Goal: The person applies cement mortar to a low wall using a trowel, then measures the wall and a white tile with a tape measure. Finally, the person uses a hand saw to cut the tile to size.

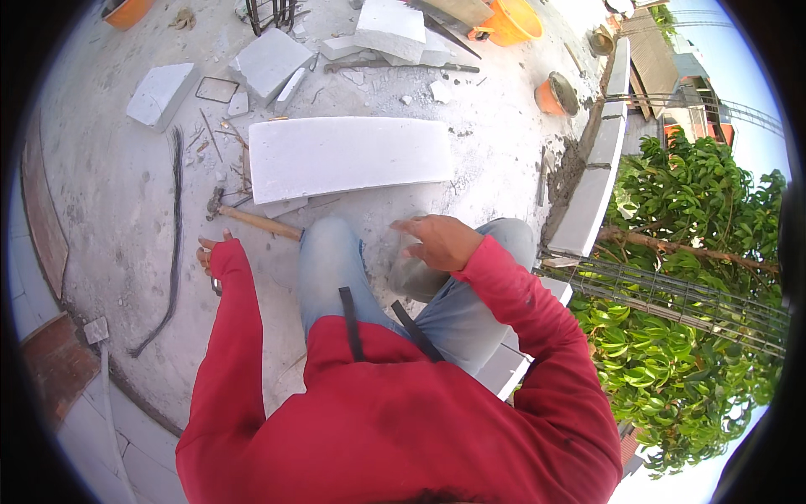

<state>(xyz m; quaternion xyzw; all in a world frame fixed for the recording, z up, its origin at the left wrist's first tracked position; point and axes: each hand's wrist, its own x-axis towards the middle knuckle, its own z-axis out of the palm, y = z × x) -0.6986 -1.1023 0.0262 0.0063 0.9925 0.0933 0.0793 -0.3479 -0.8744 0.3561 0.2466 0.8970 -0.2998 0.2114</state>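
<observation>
My left hand (217, 252) is low over the concrete at the left, close to the head of a hammer (260, 222). Its fingers are partly hidden by the red cuff but look apart. A small shiny thing shows beside that cuff, too small to name. The wooden hammer handle runs to my left knee. My right hand (449, 241) hovers by my right knee, fingers stretched and thumb apart, with nothing in it. In front of my knees lies a long white block (348, 155), which neither hand touches.
Broken white blocks (269, 63) and rubble lie farther off. A bundle of dark wire (176, 210) curves along the left. Orange buckets (557, 95) stand at the far right. A low block wall (606, 143) edges the right side, with a rebar cage (680, 294) and leafy branches (688, 210) beyond.
</observation>
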